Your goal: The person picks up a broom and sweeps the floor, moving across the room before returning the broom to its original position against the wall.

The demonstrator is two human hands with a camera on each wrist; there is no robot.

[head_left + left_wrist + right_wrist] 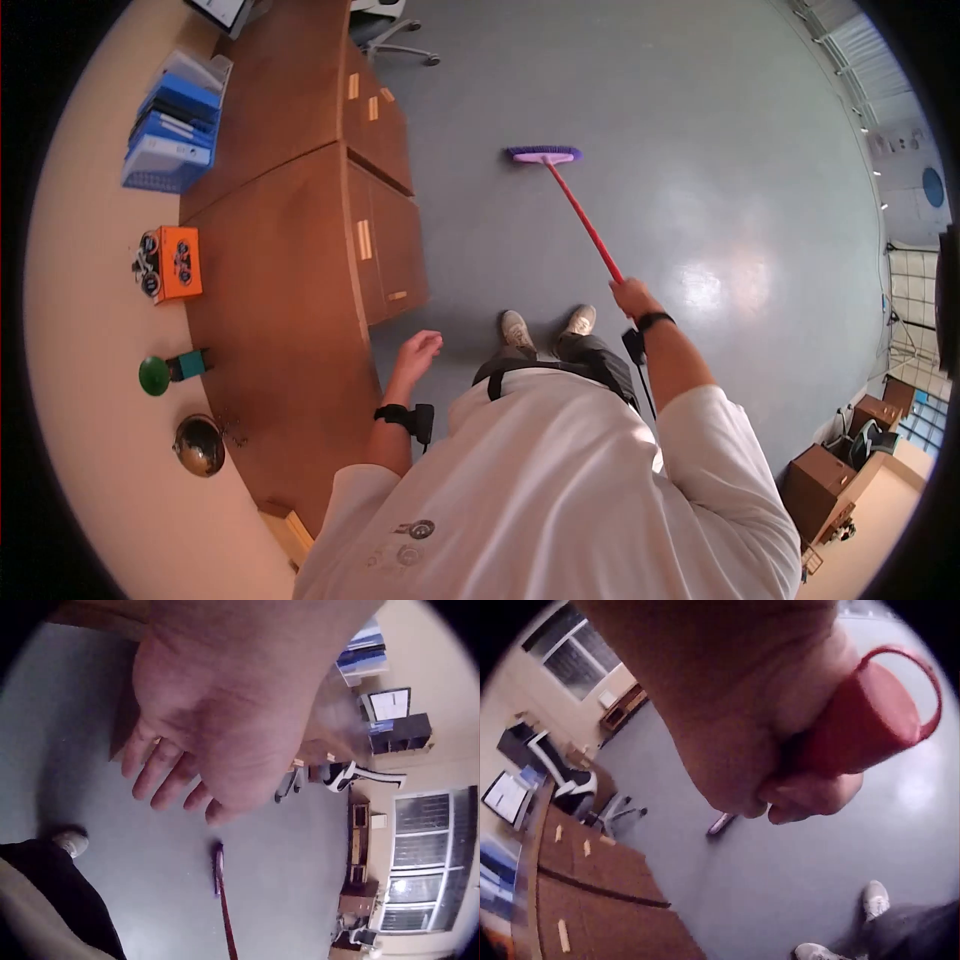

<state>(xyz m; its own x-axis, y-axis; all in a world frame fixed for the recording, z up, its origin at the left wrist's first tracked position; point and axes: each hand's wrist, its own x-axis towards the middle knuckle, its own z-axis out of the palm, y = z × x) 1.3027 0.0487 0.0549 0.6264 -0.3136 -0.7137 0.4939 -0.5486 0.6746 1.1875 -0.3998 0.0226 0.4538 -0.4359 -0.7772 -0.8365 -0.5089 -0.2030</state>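
Note:
My right hand [636, 299] grips the upper end of a broom's red handle. In the right wrist view, fingers wrap round the handle's red end cap [855, 724], which carries a hanging loop. The handle [585, 225] slants forward to the broom head [544, 155], pinkish with purple bristles, on the grey floor ahead of the shoes. My left hand [418, 352] hangs free beside the brown cabinet, holding nothing. Its fingers [161, 776] are loosely bent in the left wrist view.
Brown cabinets [390, 240] line the left side, topped by blue file folders [178, 130] and an orange box [180, 262]. An office chair [385, 30] stands beyond them. My shoes [515, 330] are on the floor close behind the broom. More furniture [825, 480] stands far right.

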